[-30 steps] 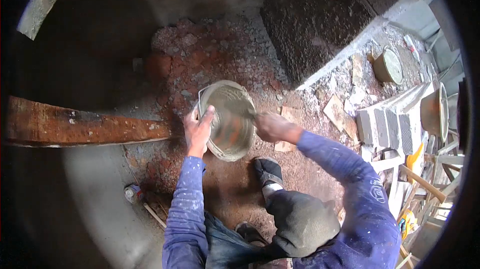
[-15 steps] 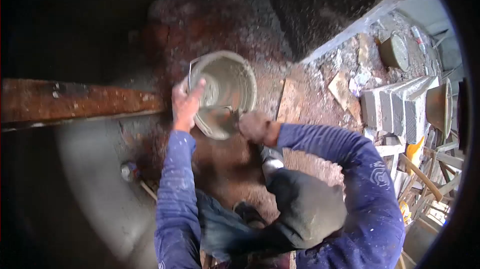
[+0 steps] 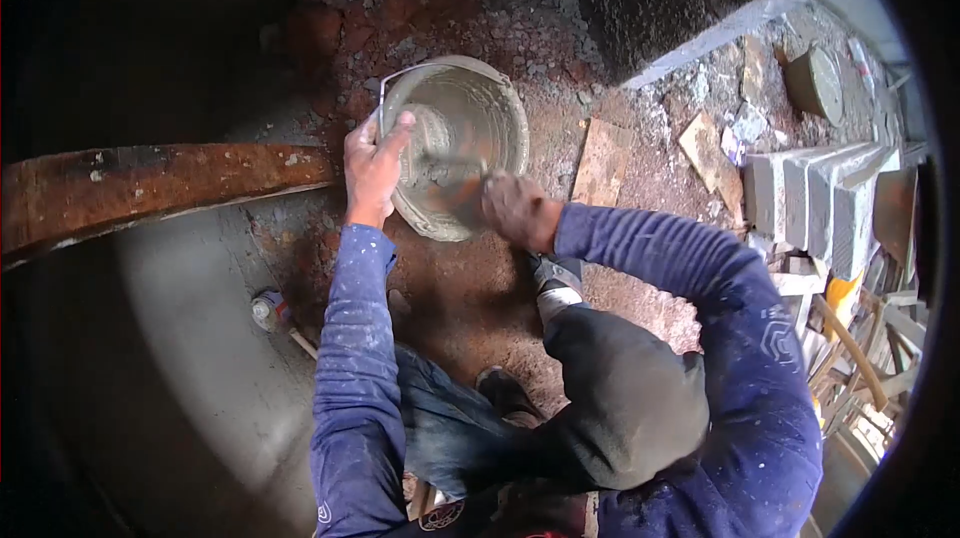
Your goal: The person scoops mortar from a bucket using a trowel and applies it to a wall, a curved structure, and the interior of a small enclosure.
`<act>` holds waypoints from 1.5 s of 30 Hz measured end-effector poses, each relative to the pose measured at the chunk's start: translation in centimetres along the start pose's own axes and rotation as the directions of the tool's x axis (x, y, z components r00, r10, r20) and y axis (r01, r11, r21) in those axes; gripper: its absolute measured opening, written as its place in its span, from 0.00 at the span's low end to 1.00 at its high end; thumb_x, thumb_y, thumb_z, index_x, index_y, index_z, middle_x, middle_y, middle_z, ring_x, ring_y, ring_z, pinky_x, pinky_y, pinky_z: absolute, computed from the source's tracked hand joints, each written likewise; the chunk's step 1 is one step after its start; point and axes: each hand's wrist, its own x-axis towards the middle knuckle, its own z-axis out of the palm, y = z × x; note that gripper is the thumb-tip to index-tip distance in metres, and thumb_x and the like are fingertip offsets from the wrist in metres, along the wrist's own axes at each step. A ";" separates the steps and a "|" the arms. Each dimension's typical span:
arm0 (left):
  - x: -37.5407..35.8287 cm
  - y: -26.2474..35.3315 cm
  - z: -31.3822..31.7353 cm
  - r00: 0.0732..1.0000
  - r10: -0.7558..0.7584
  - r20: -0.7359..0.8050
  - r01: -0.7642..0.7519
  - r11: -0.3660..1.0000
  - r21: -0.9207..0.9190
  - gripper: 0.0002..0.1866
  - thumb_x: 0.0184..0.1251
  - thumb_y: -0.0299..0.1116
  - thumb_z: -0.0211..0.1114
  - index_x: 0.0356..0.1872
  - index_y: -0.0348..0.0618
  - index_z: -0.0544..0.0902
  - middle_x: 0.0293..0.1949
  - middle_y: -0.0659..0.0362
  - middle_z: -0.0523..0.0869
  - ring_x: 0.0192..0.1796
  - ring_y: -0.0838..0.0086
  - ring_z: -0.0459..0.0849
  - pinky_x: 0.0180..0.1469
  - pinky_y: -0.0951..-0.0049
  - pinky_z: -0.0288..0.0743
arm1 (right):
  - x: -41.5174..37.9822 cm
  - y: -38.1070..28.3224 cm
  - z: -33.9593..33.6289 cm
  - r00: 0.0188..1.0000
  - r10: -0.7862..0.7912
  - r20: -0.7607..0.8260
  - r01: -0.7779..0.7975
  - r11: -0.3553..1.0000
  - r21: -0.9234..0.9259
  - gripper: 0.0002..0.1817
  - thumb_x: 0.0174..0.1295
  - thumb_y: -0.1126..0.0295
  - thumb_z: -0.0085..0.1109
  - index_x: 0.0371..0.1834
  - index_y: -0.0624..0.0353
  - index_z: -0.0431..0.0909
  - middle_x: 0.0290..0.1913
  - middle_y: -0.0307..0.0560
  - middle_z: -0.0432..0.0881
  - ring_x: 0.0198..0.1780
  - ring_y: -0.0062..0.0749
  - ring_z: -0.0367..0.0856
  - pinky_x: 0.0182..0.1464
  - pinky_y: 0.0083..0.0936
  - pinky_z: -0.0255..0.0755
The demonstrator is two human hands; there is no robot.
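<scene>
A mortar-coated bucket (image 3: 475,103) is tilted so that its mouth faces me, with wet grey mortar inside. My left hand (image 3: 372,176) is closed on its left rim beside the thin wire handle (image 3: 381,95), thumb over the edge. My right hand (image 3: 515,210) is wrapped round the grip of a trowel at the lower right rim. The trowel's blade (image 3: 455,196) reaches into the bucket and is a little blurred; the grip is mostly hidden by my fingers.
A long rusty-brown beam (image 3: 170,183) comes in from the left, ending near my left hand. Grey blocks (image 3: 815,198), a second bucket (image 3: 815,85) and scrap wood lie at right. A flat board (image 3: 602,163) rests on the rubble floor. A can (image 3: 268,310) lies at lower left.
The bucket and both hands sit higher in view, and the surroundings have shifted up and right too. The trowel blade has moved within the bucket. Both hands keep their hold.
</scene>
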 end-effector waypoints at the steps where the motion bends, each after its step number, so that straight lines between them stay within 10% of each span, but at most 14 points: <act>1: -0.5 0.6 -0.3 0.998 -0.034 0.045 0.040 0.992 -0.121 0.17 0.65 0.36 0.68 0.51 0.37 0.83 0.40 0.63 0.85 0.41 0.82 0.80 0.48 0.78 0.73 | 1.5 1.5 -1.7 0.946 -0.054 0.321 -0.147 0.807 0.572 0.10 0.62 0.74 0.47 0.41 0.70 0.75 0.32 0.53 0.79 0.26 0.33 0.80 0.21 0.28 0.74; 2: -1.0 0.5 -0.7 0.997 -0.047 0.055 0.053 0.992 -0.112 0.17 0.65 0.36 0.68 0.51 0.37 0.83 0.40 0.63 0.85 0.41 0.82 0.80 0.48 0.78 0.73 | 2.2 2.3 -2.7 0.811 -0.284 0.511 -0.420 0.324 0.848 0.07 0.59 0.75 0.52 0.37 0.68 0.76 0.40 0.60 0.83 0.28 0.40 0.84 0.24 0.33 0.78; 4: -0.9 0.4 -1.4 0.998 -0.049 0.027 0.053 0.982 -0.180 0.18 0.65 0.34 0.68 0.53 0.37 0.81 0.43 0.62 0.85 0.43 0.81 0.80 0.49 0.78 0.73 | 3.1 2.7 1.1 0.860 -0.081 0.504 -0.498 0.079 0.863 0.05 0.58 0.74 0.54 0.31 0.64 0.77 0.38 0.59 0.83 0.26 0.40 0.83 0.20 0.34 0.75; 7: -0.2 0.1 -2.4 0.994 -0.094 0.062 0.100 0.988 -0.114 0.17 0.66 0.34 0.68 0.52 0.37 0.81 0.43 0.61 0.85 0.43 0.80 0.81 0.48 0.76 0.75 | 5.4 1.2 1.8 0.893 0.151 0.424 -0.444 0.135 0.886 0.04 0.56 0.75 0.55 0.26 0.61 0.78 0.32 0.57 0.83 0.24 0.36 0.82 0.19 0.37 0.74; 9: 0.2 0.0 -3.4 0.987 -0.134 0.085 0.142 0.986 -0.092 0.17 0.65 0.35 0.68 0.52 0.38 0.81 0.43 0.62 0.85 0.42 0.80 0.81 0.48 0.75 0.75 | 5.4 0.2 -3.9 0.927 0.371 0.060 -0.331 0.730 0.598 0.05 0.54 0.74 0.57 0.24 0.61 0.79 0.29 0.53 0.83 0.25 0.33 0.83 0.20 0.35 0.76; 12: -0.7 0.3 -3.1 0.991 -0.077 0.112 0.090 0.989 -0.113 0.17 0.65 0.35 0.69 0.51 0.38 0.82 0.42 0.62 0.85 0.41 0.80 0.81 0.47 0.75 0.75 | 2.1 -6.6 -1.0 0.952 -0.106 0.286 -0.132 0.701 0.701 0.06 0.53 0.72 0.57 0.26 0.63 0.80 0.28 0.52 0.81 0.28 0.35 0.81 0.22 0.33 0.76; 16: -1.0 -0.2 -2.5 0.996 -0.058 0.063 0.059 0.998 -0.010 0.15 0.64 0.35 0.69 0.48 0.39 0.84 0.39 0.63 0.85 0.40 0.82 0.80 0.45 0.77 0.74 | 1.1 0.5 -0.8 0.877 -0.018 0.481 -0.372 0.608 0.701 0.08 0.56 0.71 0.56 0.27 0.65 0.80 0.28 0.52 0.81 0.28 0.35 0.80 0.22 0.32 0.76; 18: -1.2 0.2 -1.5 0.998 -0.040 0.040 0.041 0.999 -0.012 0.16 0.63 0.35 0.70 0.48 0.38 0.83 0.39 0.63 0.85 0.39 0.82 0.80 0.45 0.77 0.74 | -0.9 0.0 0.7 0.970 0.217 -0.112 -0.170 0.930 0.327 0.09 0.57 0.73 0.53 0.34 0.68 0.81 0.29 0.53 0.80 0.27 0.33 0.79 0.20 0.28 0.73; 26: -3.7 4.6 2.3 0.997 0.073 0.010 -0.073 0.946 0.317 0.19 0.59 0.28 0.66 0.51 0.31 0.82 0.47 0.52 0.86 0.49 0.71 0.83 0.56 0.71 0.73 | 3.5 6.3 0.8 0.753 0.109 0.649 -0.587 0.558 0.587 0.11 0.58 0.70 0.54 0.38 0.65 0.82 0.29 0.41 0.80 0.27 0.27 0.78 0.23 0.28 0.69; 32: -4.5 9.5 2.0 0.875 0.379 0.301 -0.471 0.812 0.346 0.21 0.62 0.31 0.65 0.56 0.33 0.80 0.64 0.41 0.75 0.70 0.60 0.69 0.68 0.64 0.62 | 0.5 6.1 1.6 0.958 0.285 -0.042 -0.226 0.833 0.505 0.10 0.58 0.67 0.53 0.32 0.62 0.79 0.21 0.39 0.75 0.22 0.31 0.76 0.21 0.31 0.68; 34: -5.1 10.7 1.4 0.868 0.375 0.326 -0.480 0.802 0.355 0.22 0.63 0.34 0.65 0.56 0.32 0.80 0.65 0.42 0.74 0.70 0.59 0.69 0.69 0.62 0.61 | 0.5 5.1 1.4 0.951 0.037 0.308 -0.305 0.291 0.907 0.16 0.62 0.65 0.51 0.43 0.69 0.76 0.22 0.44 0.75 0.21 0.33 0.76 0.21 0.34 0.69; 36: -5.4 11.3 0.9 0.826 0.445 0.347 -0.537 0.807 0.245 0.23 0.64 0.35 0.65 0.57 0.31 0.79 0.66 0.42 0.73 0.70 0.59 0.69 0.69 0.62 0.60 | 0.7 2.6 1.7 0.945 -0.030 0.325 -0.300 0.311 0.902 0.19 0.70 0.64 0.42 0.54 0.70 0.71 0.27 0.53 0.79 0.26 0.41 0.81 0.25 0.40 0.74; 38: -5.7 10.8 0.5 0.829 0.450 0.333 -0.541 0.797 0.270 0.24 0.64 0.35 0.65 0.58 0.29 0.78 0.66 0.42 0.72 0.69 0.60 0.69 0.69 0.63 0.60 | 2.3 5.6 -3.7 0.842 -0.186 0.507 -0.534 -0.432 0.727 0.23 0.74 0.59 0.38 0.58 0.68 0.70 0.34 0.61 0.81 0.36 0.51 0.83 0.37 0.45 0.78; 45: -6.4 2.4 -2.7 0.984 0.132 -0.123 -0.137 0.990 -0.027 0.21 0.67 0.37 0.66 0.54 0.31 0.80 0.52 0.57 0.82 0.53 0.76 0.77 0.56 0.72 0.70 | 2.0 1.6 -4.7 0.780 -0.142 0.610 -0.550 -0.621 0.559 0.28 0.68 0.52 0.51 0.61 0.64 0.67 0.39 0.67 0.81 0.47 0.62 0.80 0.50 0.45 0.73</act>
